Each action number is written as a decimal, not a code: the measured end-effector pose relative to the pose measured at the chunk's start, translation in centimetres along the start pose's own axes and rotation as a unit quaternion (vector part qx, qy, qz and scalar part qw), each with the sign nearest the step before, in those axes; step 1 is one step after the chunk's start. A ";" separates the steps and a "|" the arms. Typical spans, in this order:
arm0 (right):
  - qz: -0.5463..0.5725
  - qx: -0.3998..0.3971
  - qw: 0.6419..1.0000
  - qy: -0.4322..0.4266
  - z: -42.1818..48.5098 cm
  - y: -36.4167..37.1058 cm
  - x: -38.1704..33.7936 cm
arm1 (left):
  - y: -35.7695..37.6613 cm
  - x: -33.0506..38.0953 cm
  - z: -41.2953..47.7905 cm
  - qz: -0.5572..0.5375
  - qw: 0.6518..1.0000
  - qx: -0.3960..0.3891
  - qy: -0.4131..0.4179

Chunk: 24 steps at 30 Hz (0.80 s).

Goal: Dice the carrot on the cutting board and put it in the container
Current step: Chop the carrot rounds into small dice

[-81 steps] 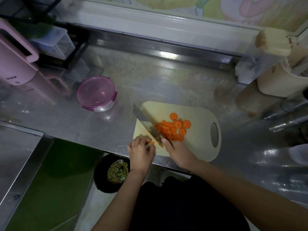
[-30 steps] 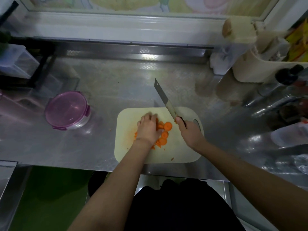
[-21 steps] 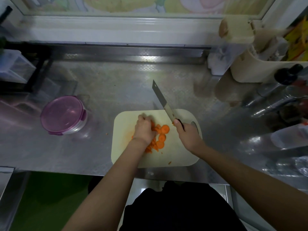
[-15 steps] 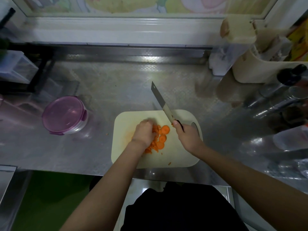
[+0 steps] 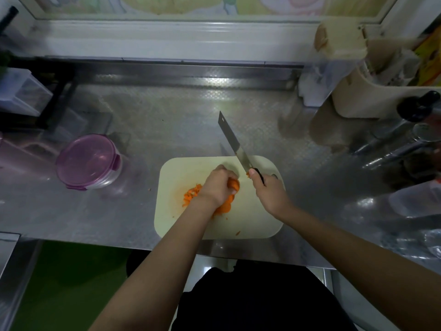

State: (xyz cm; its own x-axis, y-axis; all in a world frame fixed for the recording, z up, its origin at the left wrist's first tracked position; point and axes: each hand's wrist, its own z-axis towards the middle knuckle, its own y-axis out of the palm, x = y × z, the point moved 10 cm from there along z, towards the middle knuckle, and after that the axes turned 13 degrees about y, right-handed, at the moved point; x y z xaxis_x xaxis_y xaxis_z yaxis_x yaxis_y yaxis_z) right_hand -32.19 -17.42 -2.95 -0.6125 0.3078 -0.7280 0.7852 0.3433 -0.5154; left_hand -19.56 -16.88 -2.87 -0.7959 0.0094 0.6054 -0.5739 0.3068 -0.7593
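A cream cutting board (image 5: 253, 220) lies at the front edge of the steel counter. On it are diced carrot bits (image 5: 191, 195) and round carrot slices (image 5: 225, 206). My left hand (image 5: 218, 185) sits over the pile with its fingers curled round some carrot slices (image 5: 233, 185). My right hand (image 5: 269, 192) grips the black handle of a cleaver (image 5: 232, 142), whose blade is lifted off the board and points away toward the back. A round container with a closed purple lid (image 5: 88, 161) stands on the counter to the left of the board.
The steel counter (image 5: 167, 120) runs back to a raised ledge. A cream utensil holder (image 5: 372, 91) and dark bottles (image 5: 417, 108) crowd the right side. A clear box on a black rack (image 5: 21, 91) stands at the far left. A clear tub (image 5: 415, 199) sits at the right.
My left hand has gathered the carrot slices together under its curled fingers. The cleaver stays raised in my right hand, barely moved since a second ago.
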 end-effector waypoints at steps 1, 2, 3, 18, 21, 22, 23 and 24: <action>-0.001 0.002 1.000 0.000 0.0 -0.1 0.1 | 0.2 0.2 0.2 0.021 1.000 -0.009 0.002; -0.002 0.002 1.000 0.001 0.1 -0.3 0.3 | 0.4 0.3 0.4 0.044 0.999 -0.015 0.003; -0.001 0.001 1.000 0.002 0.1 -0.4 0.4 | 0.6 0.3 0.4 0.067 0.998 -0.022 0.001; -0.015 -0.014 1.000 0.003 0.3 0.8 0.9 | 0.6 0.2 -0.6 0.195 0.980 -0.044 0.012; -0.008 -0.023 1.000 0.005 -0.2 0.9 0.6 | -0.7 -0.7 -1.5 0.045 0.998 0.042 -0.016; 0.002 -0.025 1.000 0.006 -0.4 1.0 0.4 | -1.6 -1.2 -2.0 -0.010 0.996 0.084 -0.030; 0.016 -0.029 0.999 0.007 -0.7 1.0 0.1 | -2.6 -1.7 -2.7 -0.045 0.990 0.125 -0.041; 0.031 -0.035 0.999 0.011 -1.0 1.1 -0.2 | -3.7 -2.2 -3.4 -0.062 0.984 0.160 -0.050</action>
State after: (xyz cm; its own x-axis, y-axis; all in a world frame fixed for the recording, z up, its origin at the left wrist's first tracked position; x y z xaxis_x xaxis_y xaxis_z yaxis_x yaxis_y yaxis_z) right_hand -31.29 -16.18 -2.95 -0.5659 0.3502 -0.7464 0.8136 0.3838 -0.4368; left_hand -15.03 -14.78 -0.62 -0.7217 -0.1083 0.6836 -0.6863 -0.0168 -0.7272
